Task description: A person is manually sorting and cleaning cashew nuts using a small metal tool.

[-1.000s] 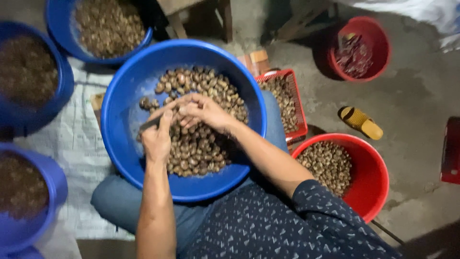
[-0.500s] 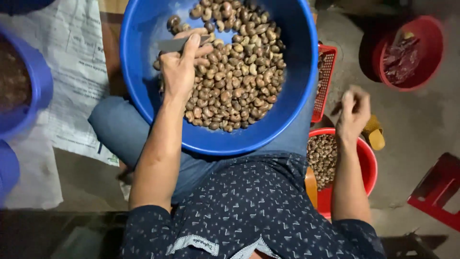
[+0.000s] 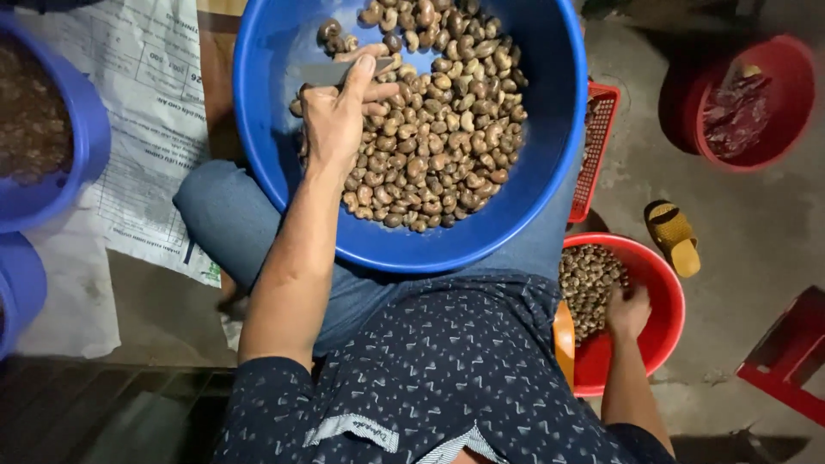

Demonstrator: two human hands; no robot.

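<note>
A large blue basin [image 3: 554,163] rests on my lap, holding a heap of brown, kidney-shaped nuts [image 3: 438,129]. My left hand [image 3: 337,120] lies on the nuts at the left of the heap, gripping a small grey blade [image 3: 325,74] under the thumb. My right hand [image 3: 629,311] is down inside a red bucket [image 3: 669,335] at my right side. It touches the nuts [image 3: 584,279] in the bucket. Its fingers are turned away, so I cannot see whether they hold anything.
A red mesh crate [image 3: 593,146] sits behind the basin. A second red bucket [image 3: 748,103] with dark red contents stands far right, with a yellow sandal [image 3: 673,236] and a red stool [image 3: 786,361] near it. Blue basins [image 3: 51,129] of brown material stand left on printed sheeting [image 3: 146,129].
My right hand left the basin, swung out to the right and dropped into the red bucket. My left hand stayed on the nuts with the blade. The camera tilted down.
</note>
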